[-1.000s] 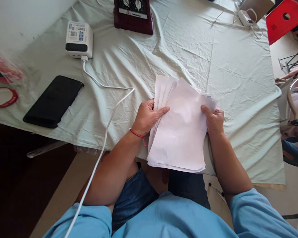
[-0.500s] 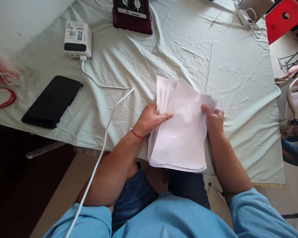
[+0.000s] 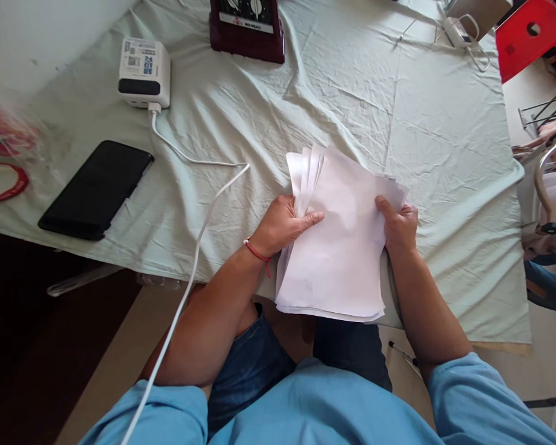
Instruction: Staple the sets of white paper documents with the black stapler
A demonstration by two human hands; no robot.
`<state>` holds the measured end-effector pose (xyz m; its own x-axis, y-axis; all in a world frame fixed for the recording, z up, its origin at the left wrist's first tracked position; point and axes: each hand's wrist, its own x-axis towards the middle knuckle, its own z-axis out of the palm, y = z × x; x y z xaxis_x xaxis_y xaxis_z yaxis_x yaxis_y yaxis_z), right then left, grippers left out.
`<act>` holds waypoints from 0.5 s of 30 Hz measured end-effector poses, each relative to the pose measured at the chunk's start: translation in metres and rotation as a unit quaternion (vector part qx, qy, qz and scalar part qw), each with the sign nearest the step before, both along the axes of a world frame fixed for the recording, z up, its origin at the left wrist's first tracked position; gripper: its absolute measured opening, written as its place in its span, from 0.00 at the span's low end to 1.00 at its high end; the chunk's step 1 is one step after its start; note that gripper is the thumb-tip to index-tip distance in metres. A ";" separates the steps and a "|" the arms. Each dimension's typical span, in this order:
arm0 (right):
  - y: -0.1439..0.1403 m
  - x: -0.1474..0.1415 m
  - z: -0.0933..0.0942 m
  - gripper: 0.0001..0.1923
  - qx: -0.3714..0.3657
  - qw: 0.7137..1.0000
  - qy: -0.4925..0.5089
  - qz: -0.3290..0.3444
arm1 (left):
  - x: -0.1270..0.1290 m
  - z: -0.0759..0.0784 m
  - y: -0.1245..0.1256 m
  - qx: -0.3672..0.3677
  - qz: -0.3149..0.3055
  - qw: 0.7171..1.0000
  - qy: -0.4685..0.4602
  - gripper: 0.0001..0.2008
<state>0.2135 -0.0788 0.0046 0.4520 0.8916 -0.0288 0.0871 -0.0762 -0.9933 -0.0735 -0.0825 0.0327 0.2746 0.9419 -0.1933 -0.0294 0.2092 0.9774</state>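
Observation:
A loose stack of white paper sheets (image 3: 336, 247) is held between my two hands over the table's front edge. My left hand (image 3: 285, 221) grips its left side, thumb on the top sheet and fingers hidden underneath. On the right side, my right hand (image 3: 399, 224) pinches the sheets with its thumb on top; its other fingers are mostly behind the paper. The upper corners fan apart at both sides, and the lower edges are slightly uneven. A red string bracelet circles my left wrist.
A pale green cloth (image 3: 449, 142) covers the table. To the left lie a black phone (image 3: 97, 188), a white charger block (image 3: 144, 73) with a white cable (image 3: 199, 241), and a red tape roll (image 3: 4, 182). A dark red device (image 3: 248, 31) stands at the back, a red chair (image 3: 530, 37) beyond the right corner.
The sheets at the upper left have shifted, their corners leaning a little farther left and fanning differently. Both hands keep their hold in nearly the same place.

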 end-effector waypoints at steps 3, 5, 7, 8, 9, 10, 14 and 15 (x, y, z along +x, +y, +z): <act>-0.001 -0.002 0.000 0.27 0.004 1.000 0.000 0.001 | 0.000 -0.001 0.001 -0.005 0.023 1.000 -0.009 0.22; -0.001 -0.004 0.001 0.28 0.003 1.000 0.002 0.005 | 0.000 -0.001 0.001 -0.015 0.032 0.999 -0.015 0.22; -0.001 -0.004 0.001 0.28 0.003 1.000 0.002 0.009 | 0.001 0.000 0.002 -0.022 0.034 0.999 -0.027 0.22; -0.001 -0.004 0.001 0.28 0.005 1.000 0.003 0.009 | 0.001 0.000 0.003 -0.025 0.033 0.998 -0.037 0.22; -0.001 -0.004 0.002 0.28 0.007 1.000 0.004 0.010 | 0.001 0.001 0.003 -0.027 0.032 0.998 -0.049 0.23; -0.001 -0.004 0.002 0.28 0.009 1.000 0.007 0.010 | 0.001 0.001 0.003 -0.029 0.033 0.997 -0.059 0.23; -0.001 -0.004 0.002 0.28 0.007 1.000 0.028 0.009 | 0.002 -0.001 0.004 -0.025 0.059 0.996 -0.059 0.27; -0.001 -0.005 0.003 0.28 0.007 0.999 0.032 0.005 | 0.002 -0.003 0.005 -0.021 0.066 0.996 -0.056 0.27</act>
